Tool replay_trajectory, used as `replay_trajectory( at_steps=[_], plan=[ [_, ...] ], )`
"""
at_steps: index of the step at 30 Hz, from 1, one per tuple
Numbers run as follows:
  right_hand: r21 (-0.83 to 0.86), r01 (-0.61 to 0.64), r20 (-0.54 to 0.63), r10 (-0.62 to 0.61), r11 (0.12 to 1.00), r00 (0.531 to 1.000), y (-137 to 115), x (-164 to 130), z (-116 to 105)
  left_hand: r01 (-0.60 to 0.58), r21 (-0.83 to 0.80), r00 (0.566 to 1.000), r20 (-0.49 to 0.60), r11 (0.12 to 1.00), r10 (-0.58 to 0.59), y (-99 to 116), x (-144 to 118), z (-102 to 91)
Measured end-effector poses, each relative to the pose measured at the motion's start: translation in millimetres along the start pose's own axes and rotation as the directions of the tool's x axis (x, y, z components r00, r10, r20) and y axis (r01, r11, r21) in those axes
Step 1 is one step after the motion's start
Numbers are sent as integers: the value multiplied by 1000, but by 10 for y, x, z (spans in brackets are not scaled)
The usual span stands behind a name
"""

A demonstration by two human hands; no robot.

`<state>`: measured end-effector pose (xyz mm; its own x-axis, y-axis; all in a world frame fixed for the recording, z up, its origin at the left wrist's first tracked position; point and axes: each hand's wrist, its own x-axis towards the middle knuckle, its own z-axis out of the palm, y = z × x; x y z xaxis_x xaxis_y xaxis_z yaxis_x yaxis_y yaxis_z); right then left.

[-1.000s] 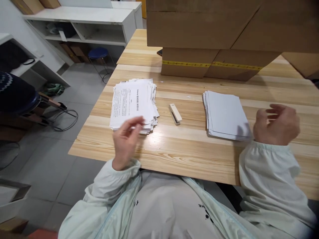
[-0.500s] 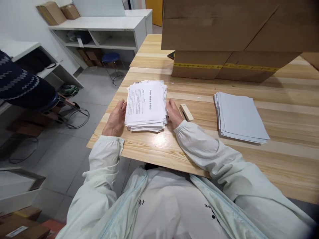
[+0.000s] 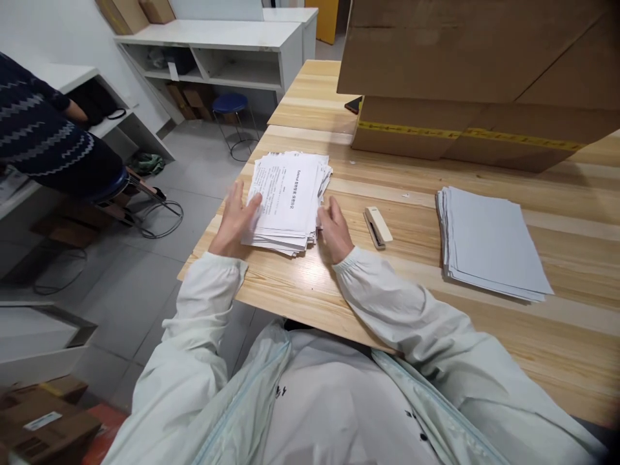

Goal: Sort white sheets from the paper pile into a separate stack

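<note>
A thick stack of printed paper sheets [image 3: 285,200] lies near the table's left edge, its sides uneven. My left hand [image 3: 237,219] is at the stack's left side, fingers apart and slightly blurred, the thumb over the paper's edge. At the right side of the stack is my right hand [image 3: 335,229], its fingers apart and the palm turned toward the sheets. Neither hand is wrapped round the paper. Just right of my right hand rests a cream-coloured stapler [image 3: 378,227].
On the wooden table [image 3: 416,316], a second stack of blank-backed sheets [image 3: 494,242] lies to the right. Large cardboard boxes [image 3: 475,58] stand at the back, with a phone [image 3: 353,104] beside them. A person in a patterned sweater [image 3: 43,129] sits at the left, near a blue stool [image 3: 230,103].
My left hand has lifted, its thumb now over the stack's edge. My right hand has shifted toward me along the stack's side. The view has turned slightly left.
</note>
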<state>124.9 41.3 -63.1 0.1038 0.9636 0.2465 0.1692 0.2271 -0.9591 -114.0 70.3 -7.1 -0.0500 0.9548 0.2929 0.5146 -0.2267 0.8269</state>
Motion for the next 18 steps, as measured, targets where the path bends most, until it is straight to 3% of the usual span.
replay_trajectory(
  at_steps=[1, 2, 5, 7, 12, 18],
  plan=[
    [-54, 19, -23, -20, 998, 1000, -72, -75, -108, -32, 103, 998, -47, 994, 37, 101, -66, 4],
    [-105, 53, -34, -57, 993, 998, -146, -153, -206, -96, 155, 995, -25, 983, 101, 212, -138, 22],
    [-136, 164, -2, -166, 977, 986, -315, -318, -344, -321, 172, 931, 237, 931, 277, 497, -317, 133],
    [-54, 129, 6, -129, 990, 992, -343, -328, -292, -397, 208, 892, 318, 894, 322, 574, -368, 212],
    [115, -42, 45, 37, 992, 998, -210, -203, -65, -362, 287, 894, 378, 887, 242, 453, -365, 277],
    [144, -73, 79, 62, 987, 995, -152, -200, -77, -340, 221, 897, 367, 914, 245, 357, -410, 285]
  ],
)
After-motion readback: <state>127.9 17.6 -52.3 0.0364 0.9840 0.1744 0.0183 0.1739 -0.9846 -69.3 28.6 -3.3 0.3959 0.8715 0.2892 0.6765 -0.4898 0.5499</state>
